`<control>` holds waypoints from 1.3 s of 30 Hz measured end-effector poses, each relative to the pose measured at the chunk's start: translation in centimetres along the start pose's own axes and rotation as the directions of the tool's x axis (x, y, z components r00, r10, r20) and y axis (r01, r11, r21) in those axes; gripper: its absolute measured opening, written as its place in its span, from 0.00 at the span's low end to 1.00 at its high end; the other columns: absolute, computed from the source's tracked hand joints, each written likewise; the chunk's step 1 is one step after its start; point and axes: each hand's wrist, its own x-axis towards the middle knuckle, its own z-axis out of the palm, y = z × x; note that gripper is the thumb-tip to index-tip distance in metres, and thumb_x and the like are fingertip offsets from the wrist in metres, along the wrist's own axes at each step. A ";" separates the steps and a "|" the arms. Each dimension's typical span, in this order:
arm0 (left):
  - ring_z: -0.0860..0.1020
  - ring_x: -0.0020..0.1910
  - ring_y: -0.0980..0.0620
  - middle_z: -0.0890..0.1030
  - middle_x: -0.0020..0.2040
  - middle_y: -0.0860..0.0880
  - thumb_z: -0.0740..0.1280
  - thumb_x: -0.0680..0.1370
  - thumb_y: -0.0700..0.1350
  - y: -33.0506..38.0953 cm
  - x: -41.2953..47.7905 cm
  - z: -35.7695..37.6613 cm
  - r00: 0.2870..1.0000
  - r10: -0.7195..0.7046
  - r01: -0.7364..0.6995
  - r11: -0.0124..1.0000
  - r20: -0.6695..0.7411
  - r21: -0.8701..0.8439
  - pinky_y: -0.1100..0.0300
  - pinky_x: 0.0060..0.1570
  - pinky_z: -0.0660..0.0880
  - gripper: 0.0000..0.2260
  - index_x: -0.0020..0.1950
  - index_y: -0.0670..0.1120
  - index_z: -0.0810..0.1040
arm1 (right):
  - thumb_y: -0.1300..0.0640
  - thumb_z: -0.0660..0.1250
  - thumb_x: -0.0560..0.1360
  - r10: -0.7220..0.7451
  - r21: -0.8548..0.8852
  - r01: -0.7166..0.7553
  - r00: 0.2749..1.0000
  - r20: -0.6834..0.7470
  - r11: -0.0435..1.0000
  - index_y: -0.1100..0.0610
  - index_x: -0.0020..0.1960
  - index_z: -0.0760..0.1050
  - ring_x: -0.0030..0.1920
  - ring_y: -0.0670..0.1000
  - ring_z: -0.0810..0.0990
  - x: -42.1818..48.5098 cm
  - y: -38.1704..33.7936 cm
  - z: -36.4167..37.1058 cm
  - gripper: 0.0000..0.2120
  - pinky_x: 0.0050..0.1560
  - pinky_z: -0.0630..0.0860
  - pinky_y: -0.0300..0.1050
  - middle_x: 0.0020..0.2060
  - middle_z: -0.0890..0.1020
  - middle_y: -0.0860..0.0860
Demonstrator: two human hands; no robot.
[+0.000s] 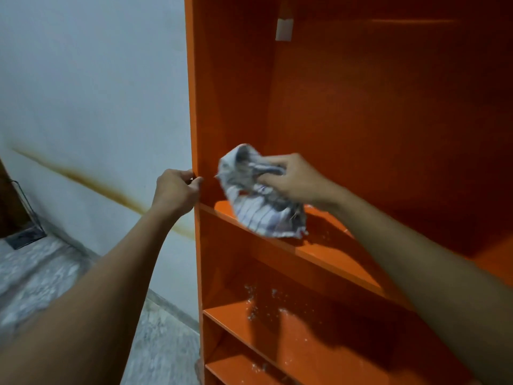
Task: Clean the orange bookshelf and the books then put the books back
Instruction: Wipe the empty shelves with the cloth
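Orange bookshelf (347, 107), cloth (261, 195) between hands

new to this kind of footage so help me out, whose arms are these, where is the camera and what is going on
No machine here: a person works with bare hands. The one picture comes from a camera worn on their head, looking forward and down. The left hand grips the front edge of the tall orange painted bookshelf. The right hand holds a crumpled white cloth with grey stripes down at a shelf board. White specks lie lower down inside it. No books are in view. A pale wall stands on the left.
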 end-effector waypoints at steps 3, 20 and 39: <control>0.81 0.54 0.42 0.81 0.60 0.40 0.64 0.82 0.45 0.0 0.0 0.2 1.000 -0.009 0.009 1.000 -0.023 -0.005 0.56 0.52 0.75 0.16 0.66 0.39 0.77 | 0.61 0.64 0.77 0.162 -0.220 -0.195 0.973 -0.163 0.956 0.50 0.58 0.80 0.44 0.47 0.82 2.5 2.8 -4.0 0.13 0.37 0.75 0.36 0.45 0.84 0.47; 0.81 0.51 0.47 0.83 0.58 0.42 0.65 0.81 0.44 -1.2 1.0 0.9 0.994 0.046 -0.047 0.999 -0.097 -0.001 0.63 0.48 0.72 0.14 0.64 0.39 0.79 | 0.64 0.61 0.79 0.214 -0.364 -0.196 0.977 0.010 0.911 0.50 0.58 0.77 0.36 0.41 0.74 9.8 11.9 0.1 0.13 0.36 0.67 0.38 0.40 0.77 0.42; 0.78 0.55 0.39 0.78 0.55 0.41 0.64 0.78 0.59 -1.0 -6.0 5.7 0.876 -0.467 0.426 0.865 -0.116 -0.266 0.45 0.52 0.77 0.22 0.60 0.41 0.73 | 0.59 0.69 0.75 0.061 -0.187 -0.109 0.968 -0.245 0.976 0.54 0.48 0.81 0.33 0.38 0.78 0.2 3.6 -10.1 0.04 0.33 0.73 0.33 0.37 0.81 0.46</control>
